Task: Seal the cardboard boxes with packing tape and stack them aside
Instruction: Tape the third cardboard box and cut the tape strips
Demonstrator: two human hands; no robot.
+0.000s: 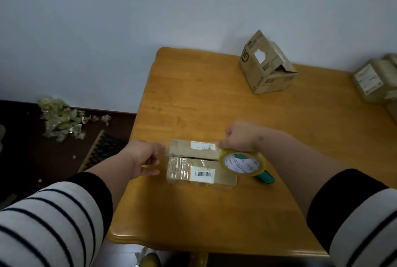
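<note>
flat cardboard box (200, 164): on surface (193, 99), between both hands, flaps closed for taping. left hand (144, 158): fingers curled, pinching the tape end at the box's edge to anchor it. right hand (240, 136): fingers wrapped around tape dispenser (243, 162), drawing tape across the seam.

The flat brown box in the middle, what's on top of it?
On the flat brown cardboard box lie two white barcode labels and shiny clear tape. The right hand holds the yellowish tape roll over its right end, hiding that part.
</note>
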